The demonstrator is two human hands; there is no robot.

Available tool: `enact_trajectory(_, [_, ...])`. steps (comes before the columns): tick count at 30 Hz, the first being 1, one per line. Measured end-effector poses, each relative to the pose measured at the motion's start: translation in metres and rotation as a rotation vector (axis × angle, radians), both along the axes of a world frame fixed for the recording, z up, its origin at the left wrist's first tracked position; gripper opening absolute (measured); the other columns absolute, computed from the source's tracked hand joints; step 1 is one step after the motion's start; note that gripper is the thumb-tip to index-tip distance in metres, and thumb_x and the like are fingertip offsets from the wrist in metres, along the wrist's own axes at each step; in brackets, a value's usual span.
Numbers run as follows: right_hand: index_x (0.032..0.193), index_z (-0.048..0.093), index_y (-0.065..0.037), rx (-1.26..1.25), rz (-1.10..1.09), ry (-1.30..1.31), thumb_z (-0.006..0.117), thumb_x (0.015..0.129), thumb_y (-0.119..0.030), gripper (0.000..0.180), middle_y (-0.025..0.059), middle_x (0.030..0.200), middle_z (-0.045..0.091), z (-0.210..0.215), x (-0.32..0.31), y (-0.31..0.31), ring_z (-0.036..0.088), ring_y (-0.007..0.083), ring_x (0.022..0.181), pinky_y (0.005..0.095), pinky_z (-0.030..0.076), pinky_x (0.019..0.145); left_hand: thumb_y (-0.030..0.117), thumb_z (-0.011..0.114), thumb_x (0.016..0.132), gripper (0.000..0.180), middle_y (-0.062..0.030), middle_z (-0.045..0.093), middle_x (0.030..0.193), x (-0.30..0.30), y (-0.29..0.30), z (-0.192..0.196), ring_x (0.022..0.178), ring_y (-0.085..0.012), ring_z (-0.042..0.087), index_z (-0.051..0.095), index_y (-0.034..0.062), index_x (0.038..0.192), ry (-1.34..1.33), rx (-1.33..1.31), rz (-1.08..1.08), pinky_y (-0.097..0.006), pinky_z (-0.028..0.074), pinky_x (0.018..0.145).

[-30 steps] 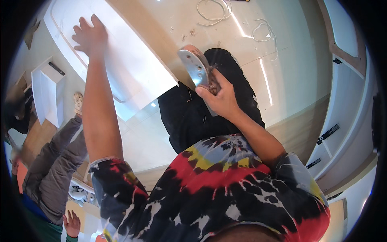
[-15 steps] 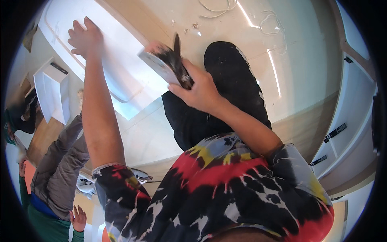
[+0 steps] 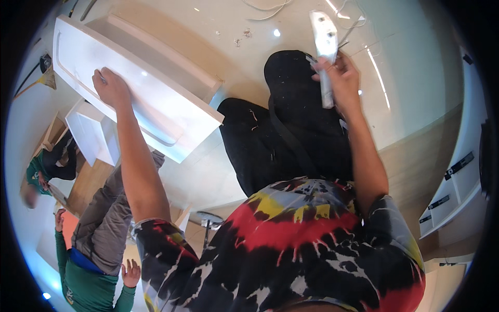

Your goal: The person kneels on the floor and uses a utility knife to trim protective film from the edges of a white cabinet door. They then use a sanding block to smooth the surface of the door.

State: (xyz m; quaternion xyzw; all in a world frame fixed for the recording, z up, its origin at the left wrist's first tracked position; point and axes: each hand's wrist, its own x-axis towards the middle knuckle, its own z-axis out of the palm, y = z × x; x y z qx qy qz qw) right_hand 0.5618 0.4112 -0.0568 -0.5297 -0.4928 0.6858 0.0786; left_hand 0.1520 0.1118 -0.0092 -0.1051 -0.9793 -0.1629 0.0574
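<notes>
A white drawer (image 3: 156, 101) with a groove along its broad front panel stands tilted at my left. My left hand (image 3: 112, 91) is against that panel with its fingers curled; a small greyish glint shows at the fingertips, too small to name. Out to the right, beyond my black-clad knee, my right hand (image 3: 343, 80) grips a long, shiny, whitish object (image 3: 325, 36) with dark spots on its bright upper part. Glare and motion blur hide what kind of thing it is. Its narrower grey end (image 3: 326, 93) sticks out below the fingers.
A person in green (image 3: 91, 283) is at the lower left, and another person (image 3: 44, 169) is farther off. A white box-like piece (image 3: 93, 132) stands by them. White cabinet parts with black fittings (image 3: 460, 165) line the right. Pale cord (image 3: 267, 15) and debris (image 3: 243, 37) lie on the floor.
My left hand has gone from spread flat on the panel to curled. The drawer has tilted, showing its box side. My right hand has moved right and farther away with the object it holds.
</notes>
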Motion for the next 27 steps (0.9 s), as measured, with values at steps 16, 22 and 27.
enact_trajectory(16, [0.129, 0.054, 0.004, 0.79, 0.238, -0.549, 0.078, 0.08, -0.033, 0.066, 0.0222, 0.109, 0.068, -0.142, 0.067, 0.085, 0.067, 0.0369, 0.1, 0.0425, 0.05, 0.092, 0.017, 0.078, 0.083, 0.08, -0.0257, 0.028, 0.157, 0.263, 0.066, 0.054, 0.147, -0.0353, 0.026, 0.036, 0.002, 0.15, -0.342, -0.072, -0.087, -0.042, 0.024, 0.118])
enact_trajectory(22, [0.119, 0.062, 0.0, 1.019, 0.135, -0.388, 0.074, 0.083, -0.024, 0.045, 0.0182, 0.115, 0.063, -0.111, 0.031, 0.069, 0.064, 0.0336, 0.102, 0.045, 0.05, 0.092, 0.008, 0.072, 0.085, 0.07, -0.0241, 0.029, 0.157, 0.277, 0.06, 0.058, 0.146, -0.0347, 0.028, 0.042, 0.0063, 0.148, -0.373, 0.106, 0.039, -0.044, 0.029, 0.116])
enact_trajectory(27, [0.104, 0.071, -0.003, 0.916, 0.34, -0.329, 0.068, 0.088, -0.017, 0.022, 0.0152, 0.097, 0.069, -0.083, -0.062, 0.105, 0.068, 0.0289, 0.083, 0.0379, 0.054, 0.079, 0.006, 0.071, 0.083, 0.068, -0.0238, 0.028, 0.158, 0.276, 0.063, 0.067, 0.148, -0.036, 0.026, 0.045, 0.0071, 0.146, -0.402, 0.054, 0.025, -0.045, 0.025, 0.117])
